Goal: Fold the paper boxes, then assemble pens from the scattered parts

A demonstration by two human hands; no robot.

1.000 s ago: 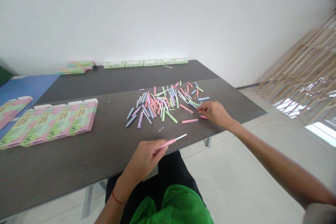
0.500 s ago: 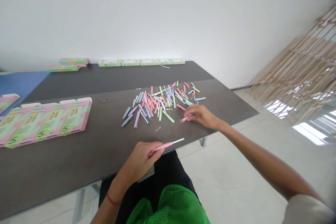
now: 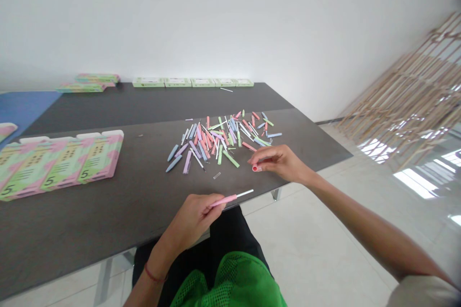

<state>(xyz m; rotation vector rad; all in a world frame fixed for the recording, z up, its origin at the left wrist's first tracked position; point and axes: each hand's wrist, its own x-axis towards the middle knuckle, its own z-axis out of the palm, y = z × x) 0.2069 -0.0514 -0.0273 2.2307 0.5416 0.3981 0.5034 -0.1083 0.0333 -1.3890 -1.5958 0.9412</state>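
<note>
My left hand [image 3: 194,216] is closed around a pink pen barrel [image 3: 226,200], just above the table's near edge. From its tip a thin white refill [image 3: 245,193] points right. Between the thumb and fingers of my right hand [image 3: 283,163] is a pink pen cap [image 3: 255,168], its round open end facing me; most of it is hidden by the fingers. Beyond both hands lies a loose heap of pen parts [image 3: 220,142] in pink, green, blue and purple, with white refills among them. A small clear piece [image 3: 216,175] rests in front of the heap.
Several pink-and-green cartons [image 3: 101,156] lie in a row at the left. A line of slim green boxes [image 3: 177,82] stands along the wall, with more boxes [image 3: 97,78] at the far left. A lone white stick [image 3: 226,89] lies behind the heap. Wooden poles [image 3: 403,86] lean at the right.
My right hand has come slightly nearer and turned, so the pink cap's open end now faces me. The left hand keeps its hold on the barrel. The view has shifted a little.
</note>
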